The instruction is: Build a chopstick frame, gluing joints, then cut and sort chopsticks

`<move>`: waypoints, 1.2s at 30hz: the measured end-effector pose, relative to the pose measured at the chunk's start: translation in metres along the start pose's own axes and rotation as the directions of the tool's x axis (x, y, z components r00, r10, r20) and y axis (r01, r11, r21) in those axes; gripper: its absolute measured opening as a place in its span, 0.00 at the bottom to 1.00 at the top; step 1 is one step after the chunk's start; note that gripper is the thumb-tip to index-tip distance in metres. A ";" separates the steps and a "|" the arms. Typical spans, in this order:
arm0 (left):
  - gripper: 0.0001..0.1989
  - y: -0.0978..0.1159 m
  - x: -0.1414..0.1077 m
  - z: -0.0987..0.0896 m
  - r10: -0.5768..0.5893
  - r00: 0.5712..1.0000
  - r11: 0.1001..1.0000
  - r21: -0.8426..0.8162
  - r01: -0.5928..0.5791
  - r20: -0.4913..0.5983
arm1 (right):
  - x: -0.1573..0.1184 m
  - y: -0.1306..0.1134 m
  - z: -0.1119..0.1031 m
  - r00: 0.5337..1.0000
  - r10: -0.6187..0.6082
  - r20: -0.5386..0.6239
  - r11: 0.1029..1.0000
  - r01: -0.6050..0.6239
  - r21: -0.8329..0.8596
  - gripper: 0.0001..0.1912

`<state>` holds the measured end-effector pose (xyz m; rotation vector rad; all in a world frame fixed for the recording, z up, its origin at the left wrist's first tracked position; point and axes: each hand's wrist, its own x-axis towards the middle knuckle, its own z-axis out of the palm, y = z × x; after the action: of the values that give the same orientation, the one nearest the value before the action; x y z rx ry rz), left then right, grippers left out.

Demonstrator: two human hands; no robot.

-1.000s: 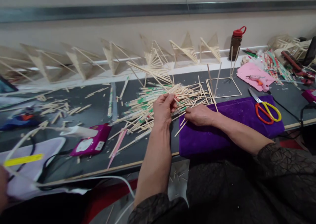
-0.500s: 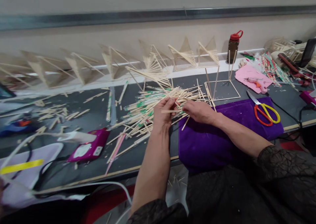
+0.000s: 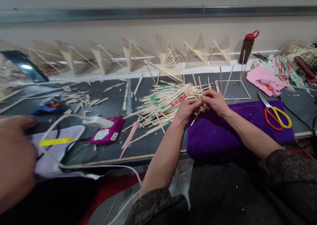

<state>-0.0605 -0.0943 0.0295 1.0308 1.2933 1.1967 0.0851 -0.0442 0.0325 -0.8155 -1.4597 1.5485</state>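
My left hand (image 3: 187, 110) is closed, its fingertips pinching thin wooden chopsticks at the right edge of a loose pile. Right beside it, my right hand (image 3: 215, 101) is closed too, its thumb and fingers on chopsticks (image 3: 200, 85) that stand nearly upright between the hands. How many each hand grips is hidden by the fingers. Under and behind both lies the pile of chopsticks (image 3: 160, 101), some in green-printed wrappers. A folded purple cloth (image 3: 223, 129) lies below my right forearm. Behind it stands a square chopstick frame (image 3: 244, 88) with upright sticks.
Scissors (image 3: 273, 114) with red and yellow handles rest on the cloth. A pink sheet (image 3: 255, 74) carries a glue gun. Fan-shaped stick structures (image 3: 196, 55) line the wall near a bottle (image 3: 246, 48). At left are a magenta power strip (image 3: 109, 131), a phone (image 3: 24, 66) and another person's hand (image 3: 17, 159).
The view has swung left. My hands have come together, and the chopstick that lay level in my left hand no longer shows so; sticks now point upward. Another person's hand has entered at left.
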 end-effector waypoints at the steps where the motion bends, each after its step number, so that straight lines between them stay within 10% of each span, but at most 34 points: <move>1: 0.20 0.001 -0.001 0.000 -0.001 1.000 1.000 0.010 0.001 0.001 | 0.000 -0.001 -0.001 1.000 -0.020 0.002 1.000 0.020 -0.014 0.10; 16: 0.10 -0.011 -0.003 0.009 0.107 0.985 0.902 0.405 -0.152 0.132 | 0.010 -0.012 -0.041 0.909 0.117 0.401 0.964 -0.006 -0.267 0.06; 36: 0.11 -0.006 -0.006 0.004 0.080 0.989 0.925 0.361 -0.121 0.127 | 0.009 -0.002 -0.026 0.922 -0.164 0.351 0.802 0.332 -0.497 0.10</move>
<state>-0.0559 -0.1003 0.0244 1.4306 1.4227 0.9745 0.1042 -0.0245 0.0326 -0.6834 -2.1987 1.0775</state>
